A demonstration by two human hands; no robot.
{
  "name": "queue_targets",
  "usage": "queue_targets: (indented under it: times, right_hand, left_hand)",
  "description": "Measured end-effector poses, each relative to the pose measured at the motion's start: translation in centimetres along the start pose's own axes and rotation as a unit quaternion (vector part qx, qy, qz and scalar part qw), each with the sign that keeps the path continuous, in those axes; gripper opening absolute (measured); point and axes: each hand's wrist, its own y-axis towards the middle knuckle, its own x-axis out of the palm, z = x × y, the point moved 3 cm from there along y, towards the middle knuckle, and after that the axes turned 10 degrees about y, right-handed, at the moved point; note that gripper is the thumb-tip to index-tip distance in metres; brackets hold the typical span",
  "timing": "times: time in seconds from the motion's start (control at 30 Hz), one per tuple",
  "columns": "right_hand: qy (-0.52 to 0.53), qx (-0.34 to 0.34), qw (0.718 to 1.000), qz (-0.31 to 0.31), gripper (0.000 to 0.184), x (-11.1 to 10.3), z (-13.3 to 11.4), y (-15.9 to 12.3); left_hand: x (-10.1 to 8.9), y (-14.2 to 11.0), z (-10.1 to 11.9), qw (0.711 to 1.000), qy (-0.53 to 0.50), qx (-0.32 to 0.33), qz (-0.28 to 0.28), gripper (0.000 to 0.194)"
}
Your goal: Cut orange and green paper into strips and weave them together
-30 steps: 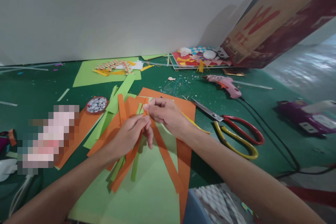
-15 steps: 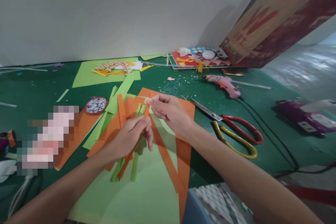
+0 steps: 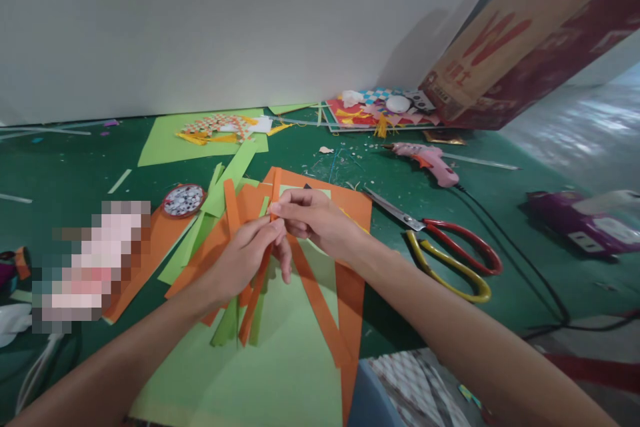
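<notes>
An orange paper strip (image 3: 255, 310) runs up through both hands, with its upper end standing above my fingertips. My left hand (image 3: 250, 253) is closed on the middle of it. My right hand (image 3: 317, 219) pinches the same strip just above, its thumb and fingers close to my left fingertips. Green paper strips (image 3: 227, 323) lie beneath and beside my left hand. Under the hands is a large light green sheet (image 3: 240, 387), over an orange sheet (image 3: 357, 213). Another orange strip (image 3: 315, 307) slants across the green sheet below my right hand.
Scissors (image 3: 415, 220) with red and yellow handles lie right, beyond them a pink glue gun (image 3: 435, 163) with a black cord. A dish of googly eyes (image 3: 183, 201) sits left. A woven paper piece (image 3: 217, 128) lies at the back. A paper bag (image 3: 525, 40) leans at the far right.
The orange strip between my hands has turned more upright, its top now rising above my fingers. My right hand has moved slightly down and left, closer to my left hand.
</notes>
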Motion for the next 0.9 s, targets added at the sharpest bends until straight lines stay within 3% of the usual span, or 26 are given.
queue_targets:
  times: [0.9]
  right_hand:
    - [0.045, -0.053, 0.997, 0.034, 0.035, 0.2, 0.69, 0.24]
  left_hand:
    - [0.24, -0.04, -0.08, 0.999, 0.011, -0.029, -0.011, 0.023]
